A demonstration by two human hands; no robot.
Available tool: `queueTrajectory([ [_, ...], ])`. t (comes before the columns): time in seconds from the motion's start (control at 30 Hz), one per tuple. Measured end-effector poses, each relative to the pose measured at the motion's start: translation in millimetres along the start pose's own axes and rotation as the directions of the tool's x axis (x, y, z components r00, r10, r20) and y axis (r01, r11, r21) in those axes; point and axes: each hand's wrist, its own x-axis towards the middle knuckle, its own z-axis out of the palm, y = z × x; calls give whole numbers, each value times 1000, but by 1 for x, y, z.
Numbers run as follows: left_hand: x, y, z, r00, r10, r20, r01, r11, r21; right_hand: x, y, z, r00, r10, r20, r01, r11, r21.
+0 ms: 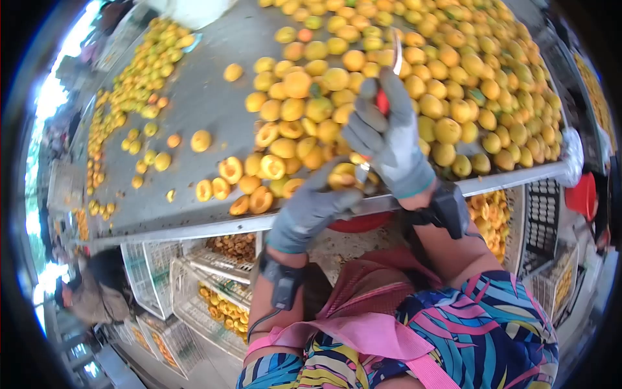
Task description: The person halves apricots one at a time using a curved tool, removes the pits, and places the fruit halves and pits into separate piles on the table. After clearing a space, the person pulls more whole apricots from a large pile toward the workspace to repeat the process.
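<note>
My left hand [314, 211], in a grey glove, is closed around an apricot [342, 176] just above the table's near edge. My right hand [390, 139], gloved too, grips a small knife by its red handle [382, 101]. The bright blade [396, 53] points away from me over the fruit. A shiny metal bit [363, 171] shows between the right hand and the apricot; I cannot make out what it belongs to. Halved apricots [261, 200] lie cut side up beyond my left hand. A large heap of whole apricots [453, 84] spreads around and beyond my right hand.
The metal table [194, 117] has a raised front rim [188, 230]. Another apricot pile [146, 71] lies at the far left. Below stand crates with apricot halves [227, 311] and pits [230, 247]. A red bucket [581, 196] is at right; a person [100, 292] is at lower left.
</note>
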Motion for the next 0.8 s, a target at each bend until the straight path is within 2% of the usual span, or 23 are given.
queueTrajectory([
  [0.03,-1,6,2,999,-28,-26,25,995,-95,2,-5,-7,1000,-24,-21,24,1000,9],
  [0.07,3,5,0,999,37,-2,-38,998,-54,3,-8,-11,999,-33,-31,34,999,31],
  [0.1,5,6,0,996,83,20,-83,996,-30,2,-8,-8,985,-78,-153,79,997,-1],
  [0.17,9,-1,-6,986,161,-37,-151,970,191,0,-12,-7,975,-104,-195,98,994,-38],
  [0.2,11,-2,-5,987,158,-32,-149,970,194,-2,-13,-6,974,-108,-198,103,994,-36],
  [0.27,12,-2,-4,976,169,-135,-122,945,303,-4,-12,0,975,-111,-195,80,984,-157],
  [0.3,14,-6,-7,974,172,-147,-120,944,308,-4,-10,0,977,-101,-188,74,986,-149],
  [0.37,20,-16,-11,938,322,-127,-236,864,446,-4,-8,0,973,-87,-215,54,986,-156],
  [0.43,19,-10,-4,925,282,-256,-68,782,619,-4,-6,-4,972,-82,-219,46,985,-166],
  [0.5,25,-19,-6,883,427,-195,-144,641,754,-3,-4,-10,974,-61,-218,29,988,-150],
  [0.57,30,-26,-11,791,599,-122,-199,441,875,-4,-6,-8,973,-58,-224,22,987,-158],
  [0.6,23,-16,-4,861,461,-216,-41,485,874,-5,-8,-7,974,-67,-217,27,983,-182],
  [0.63,19,-15,-4,857,467,-219,-35,477,878,-7,-9,-7,974,-79,-213,34,978,-207],
  [0.7,14,-12,-4,824,561,-80,-131,326,936,-8,-12,-8,973,-76,-216,31,978,-205],
  [0.73,12,-11,-5,837,538,-101,-158,414,896,-9,-13,-9,970,-76,-231,26,977,-212],
  [0.77,12,-11,-9,837,540,-93,-161,406,900,-10,-14,-10,970,-83,-228,35,978,-208],
  [0.8,13,-8,-13,783,620,-50,-255,393,883,-11,-14,-11,967,-75,-243,24,979,-204],
])
